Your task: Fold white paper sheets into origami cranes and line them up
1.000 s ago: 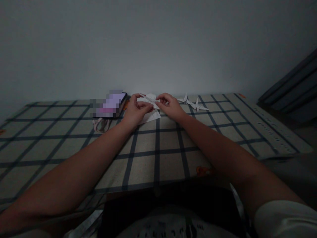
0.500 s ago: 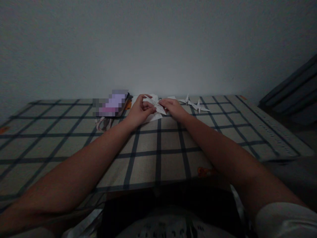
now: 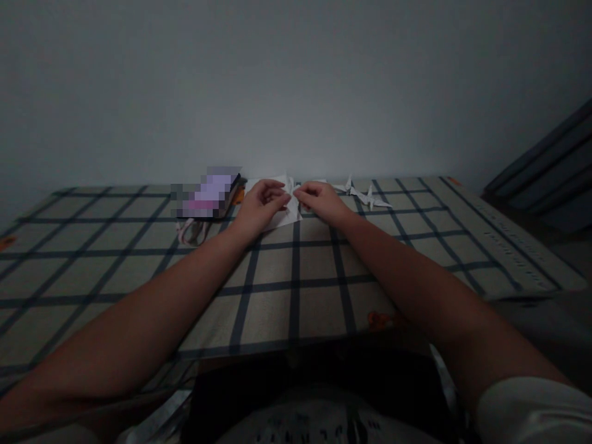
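Observation:
Both hands meet at the far middle of a checked cloth surface [image 3: 296, 271]. My left hand [image 3: 258, 208] and my right hand [image 3: 324, 201] pinch a small folded white paper piece [image 3: 290, 187] between their fingertips, held just above a flat white paper sheet [image 3: 289, 216] lying on the cloth. The room is dim and the fold's shape is hard to make out.
Two finished white paper cranes [image 3: 365, 194] sit to the right of my hands. A phone with a lit, blurred screen [image 3: 208, 193] lies to the left, with a pale cord [image 3: 190, 229] below it. A grey wall rises behind; dark slats stand at far right.
The hands have drawn closer together and turned the folded paper more upright between the fingertips. The head view has shifted slightly; cranes and phone stay put.

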Tool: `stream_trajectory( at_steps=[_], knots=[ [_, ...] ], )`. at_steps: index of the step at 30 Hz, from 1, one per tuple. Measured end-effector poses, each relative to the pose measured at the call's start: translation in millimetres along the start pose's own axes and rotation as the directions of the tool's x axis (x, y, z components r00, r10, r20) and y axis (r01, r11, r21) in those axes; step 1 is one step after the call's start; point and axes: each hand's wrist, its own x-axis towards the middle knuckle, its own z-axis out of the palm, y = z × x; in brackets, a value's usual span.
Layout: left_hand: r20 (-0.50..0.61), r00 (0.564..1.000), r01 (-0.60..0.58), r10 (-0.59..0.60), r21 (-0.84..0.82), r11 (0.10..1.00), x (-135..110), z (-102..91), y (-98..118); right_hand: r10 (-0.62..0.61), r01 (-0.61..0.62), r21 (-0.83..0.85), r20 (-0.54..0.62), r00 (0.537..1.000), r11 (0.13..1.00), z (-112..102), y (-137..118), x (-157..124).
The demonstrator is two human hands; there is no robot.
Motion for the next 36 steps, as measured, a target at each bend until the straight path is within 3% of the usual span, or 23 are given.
stream_trajectory(
  at_steps=[4,9,20,31,36],
  knots=[
    [-0.042,0.997,-0.062,0.07,0.173,0.983,2.0,-4.1,-3.4,-0.009,0.008,-0.027,-0.039,0.999,1.0,0.1,3.5,1.6],
    [-0.011,0.998,-0.055,0.058,0.159,0.986,1.4,-6.3,-2.8,-0.041,0.042,0.018,-0.012,0.999,0.999,0.2,5.4,1.3],
    [0.009,0.997,-0.082,0.083,0.25,0.965,-0.6,-4.1,3.0,0.017,-0.016,0.085,-0.01,1.0,0.996,2.3,2.4,0.6],
    [0.029,0.997,-0.075,0.071,0.181,0.981,0.3,-4.9,-1.2,-0.004,0.005,0.156,-0.001,1.0,0.988,3.4,7.9,2.8],
    [0.023,1.0,0.017,-0.018,0.058,0.998,1.3,-5.3,-3.2,0.026,-0.025,0.205,-0.003,1.0,0.978,3.3,7.8,2.5]
  ],
)
